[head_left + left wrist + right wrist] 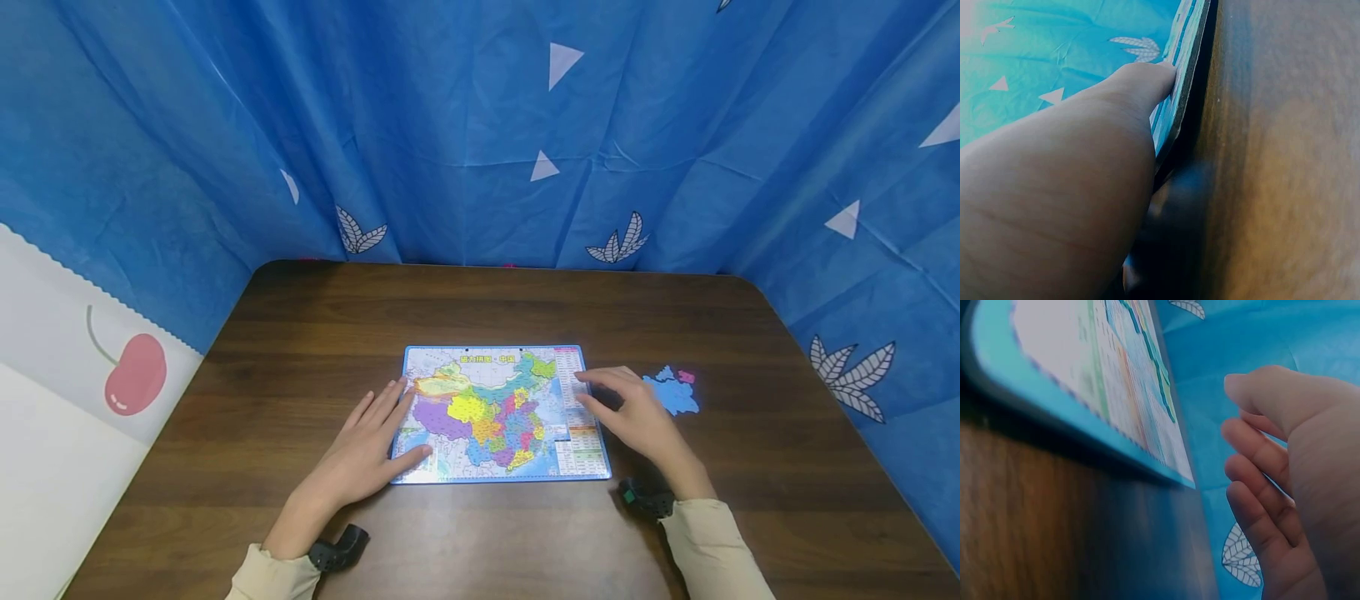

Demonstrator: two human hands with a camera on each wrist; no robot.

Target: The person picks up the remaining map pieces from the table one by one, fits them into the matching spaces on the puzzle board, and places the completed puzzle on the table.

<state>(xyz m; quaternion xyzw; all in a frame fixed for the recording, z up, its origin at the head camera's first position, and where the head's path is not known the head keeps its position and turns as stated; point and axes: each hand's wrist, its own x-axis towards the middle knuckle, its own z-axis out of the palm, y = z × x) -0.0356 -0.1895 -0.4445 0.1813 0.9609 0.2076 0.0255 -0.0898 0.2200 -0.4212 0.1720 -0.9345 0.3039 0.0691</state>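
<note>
Blue curtain (420, 108), printed with white triangles and leaves, closes off the far side and the right. Dark wood-grain table (322, 317) in front of it. White cloth (52, 333) with a red cherry hangs at far left.

Map board (551, 421): flat on the table's near half, around mid-width, blue-rimmed, many regions in bright colours. Panels of small print run down its right side; I can't read them.

Left hand (367, 454): spread, fingers extended across the board's left edge, thumb on its lower-left part; I see it grasping nothing. Right hand (630, 408): released, thumb and forefinger apart at the board's right edge, nothing between them. Whether those tips touch, I can't tell. Pale sleeves (712, 546) on both arms; a black wrist unit (339, 548) below each hand.

Blue pieces (678, 396) lie just beyond the right hand, number unclear to me. Small pink piece (686, 377) beside them.
</note>
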